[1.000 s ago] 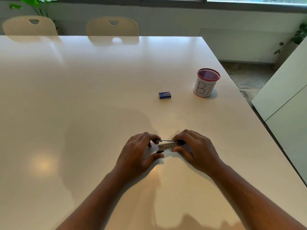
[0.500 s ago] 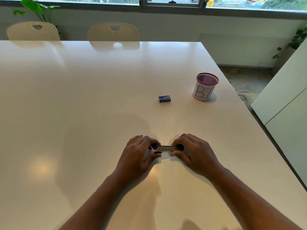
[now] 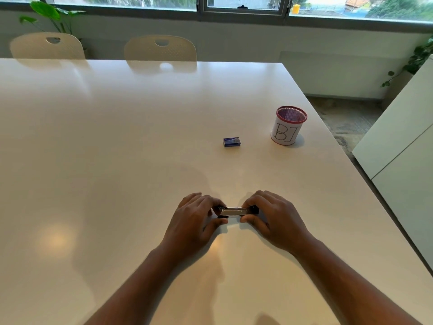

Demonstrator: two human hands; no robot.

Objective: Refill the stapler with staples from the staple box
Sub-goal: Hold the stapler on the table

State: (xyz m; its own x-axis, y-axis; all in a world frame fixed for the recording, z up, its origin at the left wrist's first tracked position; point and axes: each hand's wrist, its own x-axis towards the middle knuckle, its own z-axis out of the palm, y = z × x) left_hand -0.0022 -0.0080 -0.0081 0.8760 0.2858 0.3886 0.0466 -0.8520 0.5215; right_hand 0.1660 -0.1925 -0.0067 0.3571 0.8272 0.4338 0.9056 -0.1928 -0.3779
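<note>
A small silver and black stapler point(image 3: 236, 211) lies flat and level just above the white table point(image 3: 117, 160), held between both hands. My left hand point(image 3: 195, 220) grips its left end with curled fingers and thumb. My right hand point(image 3: 273, 216) grips the right end the same way. The blue staple box point(image 3: 231, 141) lies closed on the table well beyond the hands, untouched.
A red mesh pen cup point(image 3: 288, 125) with a white paper label stands to the right of the box, near the table's right edge. Two cream chairs point(image 3: 160, 48) stand at the far side. A white cabinet point(image 3: 403, 148) lies off to the right.
The stapler's raised top has come down, so it now lies flat and closed between my hands. The camera tilted up slightly. The staple box has not moved.
</note>
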